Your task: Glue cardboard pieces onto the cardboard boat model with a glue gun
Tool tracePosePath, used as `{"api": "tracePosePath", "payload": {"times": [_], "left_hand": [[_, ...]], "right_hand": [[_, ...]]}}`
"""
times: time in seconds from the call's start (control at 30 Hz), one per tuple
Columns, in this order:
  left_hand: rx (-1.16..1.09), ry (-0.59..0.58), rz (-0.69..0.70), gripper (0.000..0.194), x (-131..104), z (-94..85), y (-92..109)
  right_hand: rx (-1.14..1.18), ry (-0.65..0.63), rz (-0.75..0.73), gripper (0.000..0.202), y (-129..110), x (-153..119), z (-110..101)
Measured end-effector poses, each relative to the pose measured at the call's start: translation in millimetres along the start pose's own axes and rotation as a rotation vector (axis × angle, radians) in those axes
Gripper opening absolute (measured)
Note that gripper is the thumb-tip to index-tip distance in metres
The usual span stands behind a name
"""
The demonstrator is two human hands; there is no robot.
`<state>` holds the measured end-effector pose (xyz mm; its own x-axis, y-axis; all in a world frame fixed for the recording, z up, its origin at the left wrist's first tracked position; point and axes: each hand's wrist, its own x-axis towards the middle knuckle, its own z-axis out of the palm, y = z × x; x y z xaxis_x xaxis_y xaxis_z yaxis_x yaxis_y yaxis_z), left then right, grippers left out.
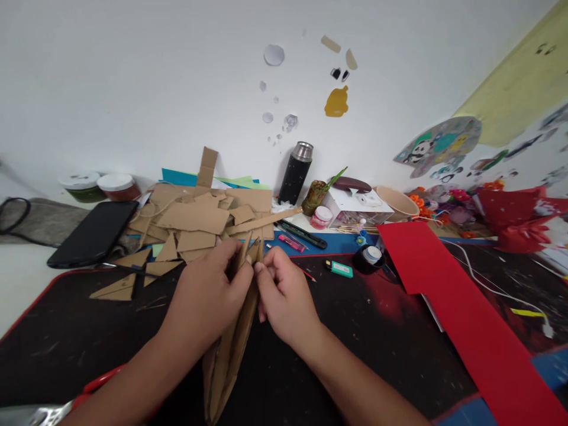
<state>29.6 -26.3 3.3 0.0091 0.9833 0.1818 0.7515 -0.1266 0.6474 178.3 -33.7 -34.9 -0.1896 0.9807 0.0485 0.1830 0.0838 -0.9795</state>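
Observation:
Both my hands grip the upper end of a long, folded cardboard piece (233,349), whose pointed lower end runs down toward me. My left hand (213,290) pinches its left side, thumb pressed near the tip. From the right, my right hand (286,296) is closed on the same end, thumb and fingers together at the edge. Strips of cardboard stick up between the two hands. The fingertips partly hide what is pinched. Scissors with red handles (102,378) lie partly under my left forearm.
Cardboard scraps (195,219) are heaped behind my hands. A black phone (93,234) lies left. A black thermos (296,174), a utility knife (304,234), a pink jar (321,218) and a green lighter (339,269) stand or lie beyond. Red paper (461,313) covers the right side.

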Motion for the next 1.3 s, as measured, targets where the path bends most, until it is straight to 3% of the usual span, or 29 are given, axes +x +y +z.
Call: {"api": "tracePosePath", "payload": {"times": [1.3], "left_hand": [[-0.011,-0.032,0.012,0.014,1.1,2.7,-2.8]], "right_hand": [[-0.011,0.025,-0.003,0.02,4.4,0.8,0.8]]}}
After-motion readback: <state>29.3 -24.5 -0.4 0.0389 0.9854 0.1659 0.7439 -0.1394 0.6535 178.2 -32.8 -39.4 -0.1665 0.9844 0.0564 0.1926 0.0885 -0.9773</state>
